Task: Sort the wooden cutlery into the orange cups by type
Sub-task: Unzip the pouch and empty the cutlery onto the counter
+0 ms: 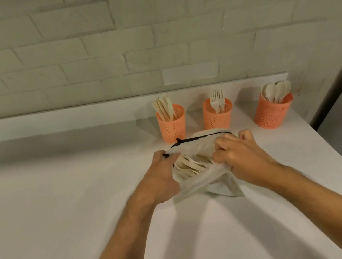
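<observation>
Three orange perforated cups stand in a row near the wall. The left cup [172, 126] holds wooden knives, the middle cup [218, 115] holds forks, the right cup [273, 112] holds spoons. In front of them lies a pale cloth bag [206, 182] with a black drawstring rim. My left hand [162, 174] grips the bag's left edge and my right hand [238, 154] grips its right side. Between the hands several wooden pieces [191, 166] show inside the bag's mouth; their type is unclear.
The white counter [64, 205] runs left and toward me. Its right edge [338, 152] drops off just past the spoon cup. A low ledge [49, 121] and a painted brick wall [105, 49] close the back.
</observation>
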`<action>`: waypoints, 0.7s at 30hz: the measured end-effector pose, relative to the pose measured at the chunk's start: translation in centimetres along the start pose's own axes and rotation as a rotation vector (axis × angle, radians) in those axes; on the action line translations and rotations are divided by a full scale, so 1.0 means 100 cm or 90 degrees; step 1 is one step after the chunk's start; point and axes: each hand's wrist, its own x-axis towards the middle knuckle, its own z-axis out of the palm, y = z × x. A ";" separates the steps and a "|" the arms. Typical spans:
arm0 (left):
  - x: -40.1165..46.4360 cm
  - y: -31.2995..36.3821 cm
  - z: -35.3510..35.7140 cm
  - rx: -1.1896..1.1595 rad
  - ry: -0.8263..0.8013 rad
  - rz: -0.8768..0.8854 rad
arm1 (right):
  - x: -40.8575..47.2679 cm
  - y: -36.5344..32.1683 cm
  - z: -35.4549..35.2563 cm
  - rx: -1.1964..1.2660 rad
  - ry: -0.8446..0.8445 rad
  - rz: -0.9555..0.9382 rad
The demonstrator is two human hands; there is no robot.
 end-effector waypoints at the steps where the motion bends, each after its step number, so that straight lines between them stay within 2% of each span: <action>1: 0.000 0.006 -0.001 -0.018 -0.005 0.026 | -0.004 0.000 -0.008 0.025 -0.060 0.017; 3: -0.001 0.013 -0.001 -0.041 -0.007 0.054 | -0.014 -0.010 -0.033 0.074 -0.106 0.035; 4: -0.002 0.017 -0.001 -0.053 -0.008 0.058 | -0.015 -0.021 -0.046 0.078 -0.074 0.022; 7: -0.005 0.025 0.001 -0.091 -0.017 0.070 | -0.002 -0.061 -0.060 0.124 0.137 -0.015; 8: -0.007 0.027 0.000 -0.102 -0.015 0.070 | 0.004 -0.070 -0.059 0.125 0.150 -0.011; 9: -0.008 0.027 -0.001 -0.101 -0.007 0.064 | 0.011 -0.072 -0.054 0.128 0.098 0.009; 10: -0.010 0.027 -0.003 -0.093 0.003 0.051 | 0.016 -0.072 -0.048 0.129 0.007 0.052; 12: -0.015 0.026 -0.003 -0.086 0.016 0.023 | 0.017 -0.066 -0.039 0.074 -0.243 0.140; 14: -0.020 0.026 0.000 -0.089 0.011 0.019 | 0.015 -0.061 -0.032 0.012 -0.395 0.162; 16: -0.025 0.028 0.006 -0.085 -0.007 0.021 | 0.017 -0.062 -0.022 -0.019 -0.444 0.160; 21: -0.033 0.021 0.018 -0.059 -0.024 0.026 | 0.030 -0.060 0.016 -0.001 -0.421 0.203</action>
